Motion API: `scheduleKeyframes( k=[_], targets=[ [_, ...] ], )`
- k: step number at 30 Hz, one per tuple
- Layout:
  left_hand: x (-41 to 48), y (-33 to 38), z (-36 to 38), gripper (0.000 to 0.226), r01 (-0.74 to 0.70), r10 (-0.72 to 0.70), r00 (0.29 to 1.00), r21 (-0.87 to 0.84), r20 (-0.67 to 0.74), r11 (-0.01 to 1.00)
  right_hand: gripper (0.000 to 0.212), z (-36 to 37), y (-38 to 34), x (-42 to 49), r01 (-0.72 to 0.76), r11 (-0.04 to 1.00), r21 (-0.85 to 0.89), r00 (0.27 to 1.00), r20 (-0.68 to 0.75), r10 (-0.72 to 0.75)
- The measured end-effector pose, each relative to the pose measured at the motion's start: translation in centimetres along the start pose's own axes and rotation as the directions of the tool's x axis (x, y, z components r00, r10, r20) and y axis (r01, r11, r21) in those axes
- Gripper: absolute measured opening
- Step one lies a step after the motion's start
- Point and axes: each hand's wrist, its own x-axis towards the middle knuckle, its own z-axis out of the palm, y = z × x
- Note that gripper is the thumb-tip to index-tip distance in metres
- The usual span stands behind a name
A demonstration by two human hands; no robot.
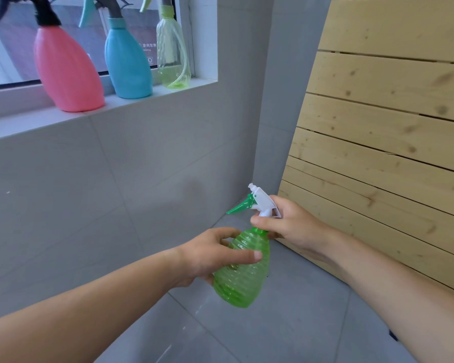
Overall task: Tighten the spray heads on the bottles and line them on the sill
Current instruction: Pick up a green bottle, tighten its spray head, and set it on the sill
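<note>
Translucent, ribbed glossy plastic green bottle (243, 273); smooth white plastic spray head (264, 203) above grip; knotty matt wood panel (385, 127) behind.

Ribbed translucent green bottle (243, 271) with white spray head (264, 201) lower centre; pink bottle (67, 72), blue bottle (127, 65) and pale green bottle (172, 55) upper left.

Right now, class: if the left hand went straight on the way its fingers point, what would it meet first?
The left hand already touches the green bottle; beyond it, probably the wooden slat panel, though depth is unclear.

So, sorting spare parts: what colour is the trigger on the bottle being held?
Green trigger on a white spray head; head view.
</note>
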Motion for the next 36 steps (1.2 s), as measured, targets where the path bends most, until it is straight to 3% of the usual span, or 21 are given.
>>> scheduleKeyframes(
  k=[2,6,10,13,16,20,26,31,36],
  targets=[
    [0.0,0.1,-0.1,0.044,-0.009,0.009,1.000,-0.007,0.005,1.000,0.016,-0.4,-0.1,-0.1,0.025,0.999,0.035,0.999,0.040,-0.026],
    [0.1,-0.1,0.2,0.048,0.006,-0.006,1.000,0.008,0.013,1.000,0.026,0.5,0.2,0.1,0.028,0.988,-0.151,0.994,-0.096,-0.043],
    [0.0,0.0,-0.1,0.048,0.007,-0.007,1.000,0.006,0.003,1.000,0.031,-0.6,0.0,0.0,0.020,0.999,0.041,0.999,0.025,-0.021],
    [-0.3,0.2,-0.1,0.041,0.008,-0.007,1.000,-0.026,0.026,1.000,0.026,-0.6,0.1,0.1,0.030,0.988,0.151,0.999,-0.035,-0.025],
    [-0.3,0.5,-0.2,0.040,-0.022,0.032,0.996,-0.115,0.083,0.993,0.024,0.0,-0.2,0.1,-0.021,0.918,0.395,0.997,-0.054,0.046],
    [-0.2,0.5,-0.1,0.055,-0.078,0.115,0.987,-0.286,0.113,0.955,0.032,0.0,-1.0,-0.1,-0.093,0.798,0.596,0.993,0.114,0.031],
    [-0.2,0.0,-0.1,0.049,-0.079,0.136,0.976,-0.305,0.170,0.949,0.034,-0.3,-1.3,-0.7,-0.056,0.837,0.544,0.991,0.135,-0.021],
    [0.1,0.3,0.1,0.053,-0.150,0.161,0.986,-0.193,0.044,0.970,0.029,0.7,-1.1,-0.1,0.016,0.863,0.506,1.000,-0.018,-0.008],
    [0.2,0.8,0.3,0.032,-0.145,0.136,0.988,-0.125,-0.076,0.982,0.033,1.4,-0.4,0.3,0.045,0.864,0.502,0.995,-0.095,0.004]
  ],
)
